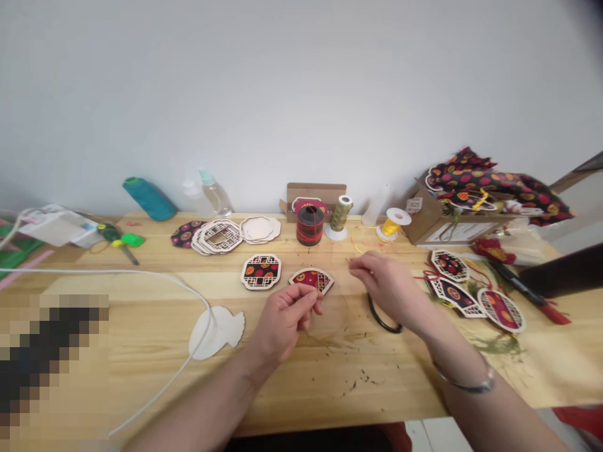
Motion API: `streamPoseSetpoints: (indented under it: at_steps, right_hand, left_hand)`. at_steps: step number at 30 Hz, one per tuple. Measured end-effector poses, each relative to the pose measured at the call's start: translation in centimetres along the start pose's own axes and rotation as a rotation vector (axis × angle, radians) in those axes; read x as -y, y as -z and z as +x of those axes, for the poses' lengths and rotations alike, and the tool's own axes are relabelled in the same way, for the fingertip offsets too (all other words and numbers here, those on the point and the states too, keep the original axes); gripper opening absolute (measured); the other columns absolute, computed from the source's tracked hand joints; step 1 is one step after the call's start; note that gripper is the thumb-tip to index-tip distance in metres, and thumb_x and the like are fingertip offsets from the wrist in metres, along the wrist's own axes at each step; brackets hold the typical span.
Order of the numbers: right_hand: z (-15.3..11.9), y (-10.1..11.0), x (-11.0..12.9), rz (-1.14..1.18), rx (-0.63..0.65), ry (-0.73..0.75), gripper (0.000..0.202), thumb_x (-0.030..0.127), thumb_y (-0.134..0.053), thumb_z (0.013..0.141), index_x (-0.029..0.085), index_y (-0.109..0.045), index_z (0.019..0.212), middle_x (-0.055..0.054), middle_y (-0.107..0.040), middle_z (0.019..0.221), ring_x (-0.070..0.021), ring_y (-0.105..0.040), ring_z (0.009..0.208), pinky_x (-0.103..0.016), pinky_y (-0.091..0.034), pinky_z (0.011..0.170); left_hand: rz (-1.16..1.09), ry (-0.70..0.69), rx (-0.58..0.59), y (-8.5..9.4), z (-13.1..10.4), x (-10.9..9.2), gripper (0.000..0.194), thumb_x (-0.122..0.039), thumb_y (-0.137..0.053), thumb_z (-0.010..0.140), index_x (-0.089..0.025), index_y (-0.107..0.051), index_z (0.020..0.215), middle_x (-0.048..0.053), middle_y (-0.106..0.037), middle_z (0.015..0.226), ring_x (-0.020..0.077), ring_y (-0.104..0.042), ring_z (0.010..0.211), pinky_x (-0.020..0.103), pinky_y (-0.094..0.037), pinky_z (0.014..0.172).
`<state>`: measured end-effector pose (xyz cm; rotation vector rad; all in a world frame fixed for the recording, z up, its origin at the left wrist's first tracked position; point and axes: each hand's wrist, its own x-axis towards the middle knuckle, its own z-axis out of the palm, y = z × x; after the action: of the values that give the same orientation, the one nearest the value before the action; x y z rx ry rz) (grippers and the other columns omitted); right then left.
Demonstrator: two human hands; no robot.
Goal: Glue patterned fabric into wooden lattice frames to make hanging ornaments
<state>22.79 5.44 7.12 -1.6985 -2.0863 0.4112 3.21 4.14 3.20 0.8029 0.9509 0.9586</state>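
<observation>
My left hand (291, 314) is closed in a pinch, thumb against fingertips, in front of a fan-shaped wooden ornament (306, 276) with dark red patterned fabric. What those fingertips hold, if anything, is too small to tell. To the right, my right hand (377, 279) is also pinched, raised over the table beside a black ring-shaped loop (384, 317). Between the hands a faint thin thread seems to show, but its ends are unclear. A square-shaped lattice ornament (260, 272) lies left of the fan. Behind it stands a spool of red cord (309, 226).
An olive thread cone (340, 215) and a yellow cord spool (394, 223) stand at the back. Finished ornaments (500, 310) lie right, before a carton (443, 229) of fabric. A white cable (188, 285) crosses a white fish-shaped piece (217, 333). Lattice pieces (219, 236) are stacked back left.
</observation>
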Motion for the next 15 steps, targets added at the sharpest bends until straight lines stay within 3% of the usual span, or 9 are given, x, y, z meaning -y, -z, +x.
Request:
streamPoseSetpoints:
  at_steps: [4, 9, 15]
  right_hand:
    - [-2.4, 1.9, -2.1, -0.434, 0.162, -0.121, 0.008, 0.019, -0.057, 0.081, 0.016, -0.064, 0.082, -0.01, -0.068, 0.079, -0.0219, -0.063, 0.069, -0.03, -0.041, 0.06]
    - [-5.0, 0.1, -3.5, -0.455, 0.124, -0.122, 0.018, 0.025, -0.055, 0.083, 0.014, -0.059, 0.096, -0.012, -0.068, 0.084, -0.0253, -0.065, 0.079, -0.031, -0.044, 0.066]
    - [-4.1, -0.6, -4.6, -0.533, 0.129, -0.256, 0.016, 0.021, -0.054, 0.083, 0.011, -0.059, 0.094, -0.015, -0.069, 0.084, -0.0265, -0.067, 0.075, -0.032, -0.044, 0.064]
  left_hand:
    - [-0.125, 0.027, -0.005, 0.0, -0.1, -0.5, 0.027, -0.033, -0.08, 0.062, -0.012, -0.066, 0.068, 0.0, -0.06, 0.057, 0.0015, -0.032, 0.043, 0.015, -0.021, 0.041]
    - [-0.287, 0.09, 0.084, 0.1, -0.1, -1.1, 0.026, -0.027, -0.084, 0.058, -0.012, -0.065, 0.065, -0.001, -0.059, 0.056, -0.0005, -0.029, 0.041, 0.012, -0.019, 0.039]
    - [-0.35, 0.197, 0.363, 0.8, -1.0, -1.2, 0.022, -0.027, -0.081, 0.065, -0.014, -0.064, 0.064, 0.0, -0.056, 0.047, 0.0001, -0.026, 0.035, 0.013, -0.015, 0.035]
